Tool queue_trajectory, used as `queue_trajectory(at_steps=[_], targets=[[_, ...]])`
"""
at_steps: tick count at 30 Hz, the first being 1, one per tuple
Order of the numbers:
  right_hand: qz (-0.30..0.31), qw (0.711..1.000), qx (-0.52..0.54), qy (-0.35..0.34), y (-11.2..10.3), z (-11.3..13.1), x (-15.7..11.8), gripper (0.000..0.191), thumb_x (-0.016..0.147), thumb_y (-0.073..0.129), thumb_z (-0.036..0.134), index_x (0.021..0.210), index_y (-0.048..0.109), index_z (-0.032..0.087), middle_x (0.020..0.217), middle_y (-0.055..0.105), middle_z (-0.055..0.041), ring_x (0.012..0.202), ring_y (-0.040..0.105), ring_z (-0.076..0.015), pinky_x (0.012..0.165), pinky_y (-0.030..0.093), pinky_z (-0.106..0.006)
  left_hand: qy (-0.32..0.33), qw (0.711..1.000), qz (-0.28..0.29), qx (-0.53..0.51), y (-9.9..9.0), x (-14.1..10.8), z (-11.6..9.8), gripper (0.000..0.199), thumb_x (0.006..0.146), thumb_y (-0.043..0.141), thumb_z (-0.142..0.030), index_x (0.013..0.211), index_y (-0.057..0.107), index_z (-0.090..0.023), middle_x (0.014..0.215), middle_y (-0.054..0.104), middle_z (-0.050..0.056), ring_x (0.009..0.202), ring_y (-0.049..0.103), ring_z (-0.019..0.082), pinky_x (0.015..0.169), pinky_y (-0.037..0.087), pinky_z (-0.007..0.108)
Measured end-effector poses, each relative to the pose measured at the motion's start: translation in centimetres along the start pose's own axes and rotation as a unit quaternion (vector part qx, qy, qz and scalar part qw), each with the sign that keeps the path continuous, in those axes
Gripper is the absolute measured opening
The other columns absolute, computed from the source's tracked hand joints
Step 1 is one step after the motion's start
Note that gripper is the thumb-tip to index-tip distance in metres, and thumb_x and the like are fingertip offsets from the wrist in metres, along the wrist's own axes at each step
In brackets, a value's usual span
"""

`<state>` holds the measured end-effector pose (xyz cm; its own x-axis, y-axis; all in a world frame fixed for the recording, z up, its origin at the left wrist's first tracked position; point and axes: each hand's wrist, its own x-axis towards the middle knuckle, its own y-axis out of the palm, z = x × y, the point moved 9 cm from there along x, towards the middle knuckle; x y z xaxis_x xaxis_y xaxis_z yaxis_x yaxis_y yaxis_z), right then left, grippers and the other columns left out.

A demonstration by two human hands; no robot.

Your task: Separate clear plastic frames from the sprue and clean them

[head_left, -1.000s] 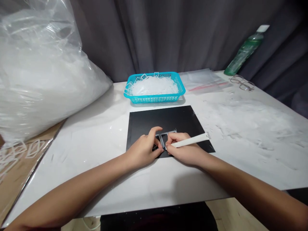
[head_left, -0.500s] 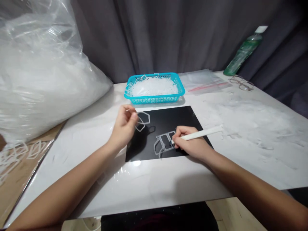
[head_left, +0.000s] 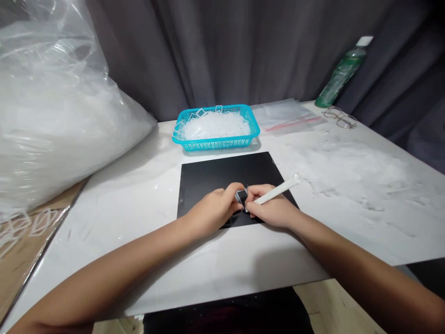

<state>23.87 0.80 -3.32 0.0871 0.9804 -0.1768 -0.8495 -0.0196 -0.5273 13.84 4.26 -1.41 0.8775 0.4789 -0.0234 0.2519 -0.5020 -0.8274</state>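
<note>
My right hand [head_left: 269, 204] is closed around a slim white pen-like tool [head_left: 278, 191], its tip pointing down and left; the tip itself is hidden by the fingers. Close beside it, my left hand [head_left: 219, 208] has its thumb and index finger closed on a translucent plastic frame piece [head_left: 238, 197], mostly covered by the hands. Both hands rest over the black mat [head_left: 208, 174] on the white table.
Behind the mat stands a blue basket [head_left: 217, 144] heaped with white plastic outline pieces. A large clear bag [head_left: 62, 125] bulges on the left. Zip bags [head_left: 285, 116], glasses [head_left: 340, 117] and a green bottle [head_left: 340, 76] lie back right; white scraps [head_left: 358, 171] cover the right side.
My left hand has come right and down from the mat's upper left to the frame piece beside my right hand. The loose outline pieces it held are no longer visible.
</note>
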Motion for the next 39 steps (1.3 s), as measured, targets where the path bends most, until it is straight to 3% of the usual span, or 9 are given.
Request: queue_trajectory(at_steps=[11, 16, 19, 21, 23, 26, 28, 33, 39], targets=[[0.018, 0.998, -0.060, -0.019, 0.0, 0.4, -0.2, 0.009, 0.068, 0.050, 0.020, 0.060, 0.048, 0.020, 0.056, 0.053, 0.0037, 0.053, 0.046, -0.0103, 0.046, 0.029, -0.023, -0.040, 0.975, -0.008, -0.219, 0.6, -0.4, 0.5, 0.033, 0.087, 0.049, -0.017, 0.115, 0.033, -0.020, 0.076, 0.059, -0.002, 0.064, 0.056, 0.012, 0.059, 0.039, 0.022], [0.021, 0.998, -0.058, -0.016, 0.1, 0.2, 0.0, 0.009, 0.067, 0.050, 0.018, 0.059, 0.048, 0.020, 0.057, 0.055, 0.0032, 0.053, 0.046, -0.0100, 0.044, 0.029, -0.022, -0.150, 0.846, -0.211, -0.466, -6.2, -1.1, 6.5, 0.034, 0.077, 0.061, -0.018, 0.103, 0.040, -0.018, 0.074, 0.055, -0.003, 0.051, 0.045, 0.005, 0.048, 0.033, 0.016], [0.021, 0.998, -0.051, -0.014, 0.2, 0.1, -0.1, 0.010, 0.068, 0.050, 0.017, 0.058, 0.048, 0.020, 0.058, 0.058, 0.0022, 0.053, 0.048, -0.0100, 0.044, 0.030, -0.021, -0.166, 0.780, -0.333, -0.503, -10.2, -2.1, 9.0, 0.033, 0.074, 0.061, -0.013, 0.097, 0.039, -0.020, 0.069, 0.054, -0.004, 0.047, 0.044, 0.005, 0.047, 0.033, 0.015], [0.027, 0.999, -0.028, -0.014, 0.0, 0.0, -0.1, 0.009, 0.068, 0.051, 0.016, 0.059, 0.050, 0.019, 0.059, 0.060, 0.0016, 0.054, 0.051, -0.0104, 0.044, 0.032, -0.020, -0.130, 0.794, -0.366, -0.467, -11.8, -2.2, 8.6, 0.030, 0.076, 0.060, -0.015, 0.095, 0.038, -0.022, 0.069, 0.053, -0.005, 0.046, 0.043, 0.006, 0.046, 0.033, 0.016], [0.027, 0.999, 0.024, -0.013, -0.6, -0.2, 0.0, 0.008, 0.069, 0.051, 0.016, 0.061, 0.051, 0.020, 0.058, 0.062, 0.0014, 0.053, 0.054, -0.0105, 0.045, 0.035, -0.019, -0.065, 0.851, -0.345, -0.391, -11.9, -1.7, 6.5, 0.028, 0.080, 0.058, -0.019, 0.097, 0.037, -0.023, 0.070, 0.050, -0.005, 0.047, 0.041, 0.006, 0.045, 0.032, 0.017], [0.004, 0.995, 0.096, -0.011, -2.6, -0.8, 0.6, 0.010, 0.070, 0.052, 0.016, 0.061, 0.048, 0.020, 0.054, 0.062, 0.0021, 0.049, 0.054, -0.0096, 0.044, 0.039, -0.018, 0.016, 0.944, -0.233, -0.231, -8.7, 0.0, 2.3, 0.022, 0.085, 0.051, -0.019, 0.101, 0.036, -0.023, 0.076, 0.049, -0.004, 0.056, 0.045, 0.009, 0.051, 0.035, 0.019], [0.006, 0.995, 0.100, -0.009, -3.4, -1.2, 1.0, 0.011, 0.069, 0.054, 0.015, 0.060, 0.048, 0.019, 0.053, 0.061, 0.0024, 0.046, 0.053, -0.0085, 0.043, 0.039, -0.017, 0.037, 0.977, -0.164, -0.133, -5.8, 0.9, 0.4, 0.018, 0.087, 0.045, -0.017, 0.103, 0.037, -0.021, 0.082, 0.052, -0.001, 0.067, 0.051, 0.011, 0.060, 0.039, 0.022], [0.047, 0.995, 0.085, -0.001, -2.7, -1.7, 1.4, 0.010, 0.068, 0.056, 0.013, 0.061, 0.050, 0.019, 0.054, 0.063, 0.0016, 0.045, 0.055, -0.0081, 0.041, 0.040, -0.016, 0.042, 0.998, -0.030, -0.030, -0.5, 2.5, -1.0, 0.023, 0.088, 0.035, -0.013, 0.110, 0.037, -0.020, 0.084, 0.056, 0.002, 0.070, 0.054, 0.014, 0.062, 0.041, 0.025], [0.048, 0.996, 0.076, 0.004, -2.1, -1.9, 1.4, 0.008, 0.069, 0.054, 0.014, 0.064, 0.050, 0.019, 0.057, 0.065, 0.0013, 0.048, 0.057, -0.0087, 0.039, 0.040, -0.014, 0.017, 1.000, 0.026, 0.002, 0.9, 2.4, -0.9, 0.028, 0.090, 0.037, -0.017, 0.118, 0.036, -0.020, 0.089, 0.060, 0.005, 0.077, 0.059, 0.019, 0.062, 0.043, 0.027]])
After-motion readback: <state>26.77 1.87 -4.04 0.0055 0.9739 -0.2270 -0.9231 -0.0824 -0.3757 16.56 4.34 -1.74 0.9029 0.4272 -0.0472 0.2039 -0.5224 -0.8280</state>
